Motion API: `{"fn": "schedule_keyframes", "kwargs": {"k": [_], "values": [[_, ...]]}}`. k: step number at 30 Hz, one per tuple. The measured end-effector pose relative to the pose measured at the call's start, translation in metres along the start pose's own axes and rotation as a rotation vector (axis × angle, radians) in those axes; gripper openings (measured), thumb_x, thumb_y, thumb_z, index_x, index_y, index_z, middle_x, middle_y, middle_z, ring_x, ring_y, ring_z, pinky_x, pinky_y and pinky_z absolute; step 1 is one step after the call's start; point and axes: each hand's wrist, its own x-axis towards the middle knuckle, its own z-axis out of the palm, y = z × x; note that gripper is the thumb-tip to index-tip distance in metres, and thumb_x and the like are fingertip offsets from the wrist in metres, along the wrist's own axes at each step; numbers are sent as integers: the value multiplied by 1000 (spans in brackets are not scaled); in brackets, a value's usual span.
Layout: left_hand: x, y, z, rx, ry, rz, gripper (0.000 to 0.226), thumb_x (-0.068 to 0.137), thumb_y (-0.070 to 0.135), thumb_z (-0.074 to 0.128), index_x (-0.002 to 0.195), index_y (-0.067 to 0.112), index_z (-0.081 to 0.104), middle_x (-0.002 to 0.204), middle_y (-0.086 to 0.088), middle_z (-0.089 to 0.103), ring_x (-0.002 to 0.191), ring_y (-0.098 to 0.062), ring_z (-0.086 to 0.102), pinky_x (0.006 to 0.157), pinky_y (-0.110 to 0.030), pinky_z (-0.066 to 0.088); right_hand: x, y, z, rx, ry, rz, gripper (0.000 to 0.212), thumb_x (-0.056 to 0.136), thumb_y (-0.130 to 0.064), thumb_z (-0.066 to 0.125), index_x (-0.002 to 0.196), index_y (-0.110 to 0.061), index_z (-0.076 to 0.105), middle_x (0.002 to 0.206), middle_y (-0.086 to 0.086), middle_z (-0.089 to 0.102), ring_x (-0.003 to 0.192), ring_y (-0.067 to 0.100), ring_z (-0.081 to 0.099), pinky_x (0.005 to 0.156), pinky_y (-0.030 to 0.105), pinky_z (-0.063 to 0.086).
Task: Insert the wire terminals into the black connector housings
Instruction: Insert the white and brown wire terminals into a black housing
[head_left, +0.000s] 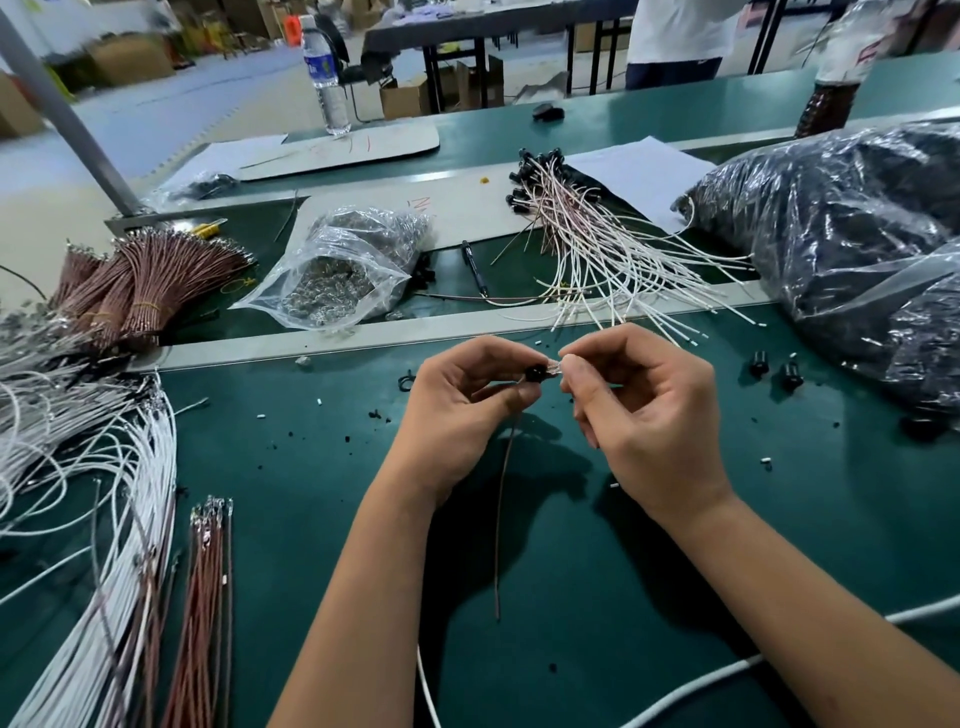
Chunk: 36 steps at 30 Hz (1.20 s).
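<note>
Above the green table, my left hand pinches a small black connector housing. A thin brown wire hangs down from that hand toward the table. My right hand meets it from the right, its fingertips closed on a small shiny terminal right at the housing. Whether the terminal is inside the housing is hidden by my fingers. Two loose black housings stand on the table to the right.
White wires and brown wires lie at the left. A clear bag of metal terminals and finished wired housings lie beyond a grey rail. A large plastic bag of black parts fills the right.
</note>
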Motion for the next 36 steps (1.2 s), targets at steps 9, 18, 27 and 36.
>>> {"fn": "schedule_keyframes", "kwargs": {"k": [9,18,27,36], "values": [[-1,-1,-3,41,27,-28,23,82,-14,72,95,4,75,92,-9,77,89,-14,72,82,-21,53,2,4,0,-120,-57,-34,8,93,-15,74,87,-18,71,69,-11,66,58,13,63,59,21,47],[-1,1,-2,167,79,-20,22,79,-16,73,97,-5,76,92,-16,78,83,-12,72,80,-20,53,1,8,-1,-137,-131,30,9,93,-12,73,85,-15,69,65,-3,65,45,18,60,45,32,51],[-3,4,-9,278,69,-52,27,75,-12,79,89,11,79,87,-10,78,82,-18,73,83,-34,59,2,13,-1,-124,-220,148,11,92,-6,73,83,-12,69,65,1,67,44,22,62,45,36,53],[-6,7,-9,446,73,-19,20,71,-8,84,83,8,79,80,-1,78,77,-15,76,76,-32,61,3,12,-2,-199,-272,211,17,91,-4,75,78,-12,67,57,4,64,38,19,57,41,28,44]]}}
